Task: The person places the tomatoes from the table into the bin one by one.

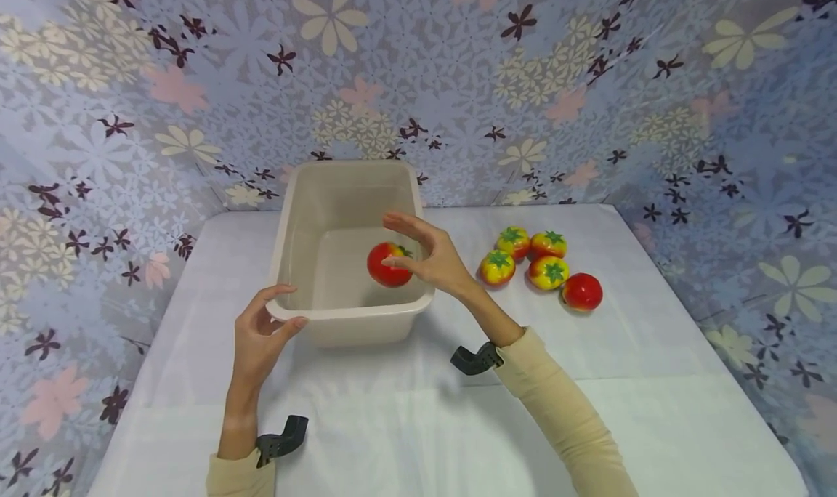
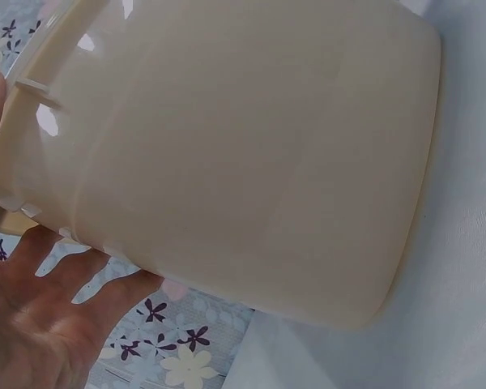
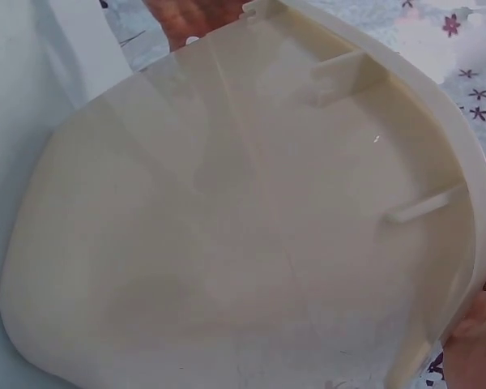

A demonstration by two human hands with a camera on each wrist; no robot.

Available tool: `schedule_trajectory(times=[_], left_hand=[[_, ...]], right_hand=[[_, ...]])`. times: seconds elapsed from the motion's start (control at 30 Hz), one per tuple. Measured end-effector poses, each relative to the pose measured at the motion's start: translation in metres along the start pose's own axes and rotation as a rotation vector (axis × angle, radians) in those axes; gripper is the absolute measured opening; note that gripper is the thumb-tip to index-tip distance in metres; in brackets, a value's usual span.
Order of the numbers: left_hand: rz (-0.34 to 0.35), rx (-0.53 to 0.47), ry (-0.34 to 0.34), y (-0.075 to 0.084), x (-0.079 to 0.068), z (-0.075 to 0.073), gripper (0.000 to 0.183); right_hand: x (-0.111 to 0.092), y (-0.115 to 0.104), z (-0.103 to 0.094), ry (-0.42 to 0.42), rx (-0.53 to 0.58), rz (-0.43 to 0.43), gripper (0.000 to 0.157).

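A deep beige plastic tub [image 1: 356,313] stands on the white-covered table. My left hand [image 1: 256,333] grips its near left corner, thumb outside and fingers over the rim; the left wrist view shows the fingers [image 2: 105,284] along the tub's outer wall [image 2: 251,162]. Over the tub's right rim reaches my right hand [image 1: 434,257], fingers and thumb spread apart. Below it in the tub is a red toy tomato [image 1: 386,270] with a green leafy top, partly overlapped by the thumb. In the right wrist view the tub's wall [image 3: 186,211] hides most of that hand.
Right of the tub, several red-and-yellow toy tomatoes with green star tops [image 1: 549,272] lie grouped, alongside a red one [image 1: 582,292]. Flower-patterned cloth [image 1: 458,119] rises behind the table and at both sides. A dark wrist mount [image 1: 477,359] sits on each forearm.
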State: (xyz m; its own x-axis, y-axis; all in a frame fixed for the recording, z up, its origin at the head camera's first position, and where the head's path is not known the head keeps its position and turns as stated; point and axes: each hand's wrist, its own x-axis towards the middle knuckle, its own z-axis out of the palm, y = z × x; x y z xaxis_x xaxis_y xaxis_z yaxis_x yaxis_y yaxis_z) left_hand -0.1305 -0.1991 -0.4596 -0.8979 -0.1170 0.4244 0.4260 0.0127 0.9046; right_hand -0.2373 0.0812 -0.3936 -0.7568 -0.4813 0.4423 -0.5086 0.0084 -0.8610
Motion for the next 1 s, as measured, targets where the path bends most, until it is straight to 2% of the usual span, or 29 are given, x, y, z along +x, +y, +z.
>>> schedule_trajectory(times=[0.17, 0.43, 0.53, 0.8, 0.9, 1.0], left_hand=[[0.008, 0.019, -0.003, 0.001, 0.003, -0.002, 0.05], [-0.038, 0.098, 0.016, 0.004, 0.002, -0.002, 0.049], [-0.045, 0.12, 0.01, 0.004, 0.0, -0.001, 0.047], [-0.035, 0.103, 0.01, 0.004, 0.0, 0.001, 0.046], [-0.035, 0.104, 0.012, 0.003, 0.0, 0.001, 0.047], [-0.019, 0.075, 0.014, 0.002, -0.001, 0.001, 0.049]], right_hand=[[0.001, -0.001, -0.001, 0.011, -0.013, -0.036, 0.067], [-0.004, 0.007, -0.011, 0.047, -0.045, -0.065, 0.067], [-0.01, 0.012, -0.024, 0.095, -0.056, -0.075, 0.066], [-0.032, 0.026, -0.075, 0.276, -0.052, -0.009, 0.057], [-0.042, 0.035, -0.092, 0.338, -0.077, 0.029, 0.056], [-0.054, 0.046, -0.106, 0.388, -0.112, 0.111, 0.058]])
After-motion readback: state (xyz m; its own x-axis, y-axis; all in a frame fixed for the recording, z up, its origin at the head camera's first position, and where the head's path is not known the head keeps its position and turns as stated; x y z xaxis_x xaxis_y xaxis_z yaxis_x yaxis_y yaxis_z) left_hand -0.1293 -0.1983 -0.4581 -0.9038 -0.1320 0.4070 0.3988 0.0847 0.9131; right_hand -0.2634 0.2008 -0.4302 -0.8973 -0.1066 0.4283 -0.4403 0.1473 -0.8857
